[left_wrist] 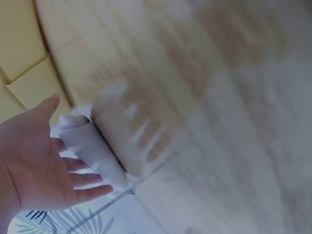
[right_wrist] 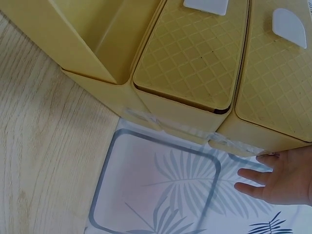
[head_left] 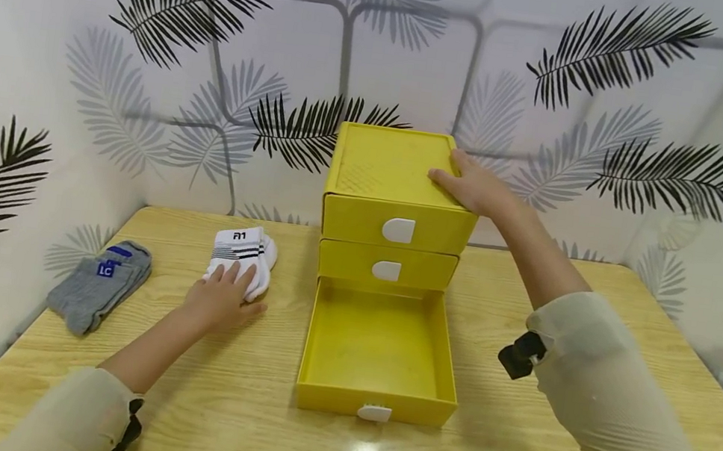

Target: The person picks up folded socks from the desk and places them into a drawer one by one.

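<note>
A folded pair of white socks (head_left: 238, 248) with black stripes lies on the table, left of the yellow drawer unit. My left hand (head_left: 217, 302) reaches over its near end, fingers extended and fingertips at the fabric; the left wrist view also has these straight fingers beside the white socks (left_wrist: 92, 151). My right hand (head_left: 475, 184) rests on the top right edge of the yellow drawer unit (head_left: 389, 165), thumb on the top, other fingers toward the far right side. The bottom drawer (head_left: 381, 341) is pulled out with nothing in it; both drawers above it are closed.
A folded pair of grey socks (head_left: 102, 284) with blue lettering lies at the table's left edge. White tabs mark the drawer fronts. Behind the wooden table (head_left: 229, 420) rises a leaf-patterned backdrop (head_left: 417, 52), which also lines both sides.
</note>
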{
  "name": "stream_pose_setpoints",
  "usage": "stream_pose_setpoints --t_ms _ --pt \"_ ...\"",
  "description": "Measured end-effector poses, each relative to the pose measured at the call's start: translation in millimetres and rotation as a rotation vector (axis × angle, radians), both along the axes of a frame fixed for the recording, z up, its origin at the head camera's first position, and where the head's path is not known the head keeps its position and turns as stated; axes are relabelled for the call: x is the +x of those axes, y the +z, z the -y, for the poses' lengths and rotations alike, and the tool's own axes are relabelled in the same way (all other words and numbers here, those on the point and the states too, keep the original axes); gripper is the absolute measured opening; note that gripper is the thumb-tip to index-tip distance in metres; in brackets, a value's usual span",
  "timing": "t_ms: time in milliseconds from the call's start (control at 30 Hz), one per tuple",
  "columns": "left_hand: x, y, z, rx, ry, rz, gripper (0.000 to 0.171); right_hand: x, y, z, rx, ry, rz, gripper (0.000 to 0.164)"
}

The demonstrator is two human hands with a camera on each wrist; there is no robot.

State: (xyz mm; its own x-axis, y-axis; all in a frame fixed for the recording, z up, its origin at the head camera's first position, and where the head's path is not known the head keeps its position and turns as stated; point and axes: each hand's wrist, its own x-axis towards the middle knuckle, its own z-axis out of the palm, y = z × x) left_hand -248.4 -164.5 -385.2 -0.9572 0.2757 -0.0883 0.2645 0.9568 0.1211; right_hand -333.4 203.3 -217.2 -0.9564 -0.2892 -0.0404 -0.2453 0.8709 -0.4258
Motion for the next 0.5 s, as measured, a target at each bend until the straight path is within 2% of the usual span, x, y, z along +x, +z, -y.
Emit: stream_pose_setpoints --t_ms 67,133,200,267,400,500 --pt "2.9 3.8 -2 0.027 0.004 0.008 0.068 0.2 -0.5 0 -0.004 -0.001 -0.002 0.076" --pt "0.4 7.0 -1 0.078 0.008 0.000 0.063 0.5 -0.8 0 -0.004 -0.002 -0.002 0.076" --pt "-5.6 9.4 2 0.178 0.040 -0.017 0.056 0.4 -0.9 0 -0.006 0.002 -0.003 0.075" --pt "-13.2 11.8 7 0.317 0.087 -0.021 0.049 0.1 -1.2 -1 -0.006 0.004 -0.009 0.075" --pt "-24.7 15.3 16 0.537 0.202 0.047 0.047 -0.2 -1.8 0 -0.014 0.011 -0.018 0.074" --pt "-30.2 17.1 20 0.624 0.277 0.130 0.050 0.2 -2.1 1 -0.020 0.012 -0.020 0.074"
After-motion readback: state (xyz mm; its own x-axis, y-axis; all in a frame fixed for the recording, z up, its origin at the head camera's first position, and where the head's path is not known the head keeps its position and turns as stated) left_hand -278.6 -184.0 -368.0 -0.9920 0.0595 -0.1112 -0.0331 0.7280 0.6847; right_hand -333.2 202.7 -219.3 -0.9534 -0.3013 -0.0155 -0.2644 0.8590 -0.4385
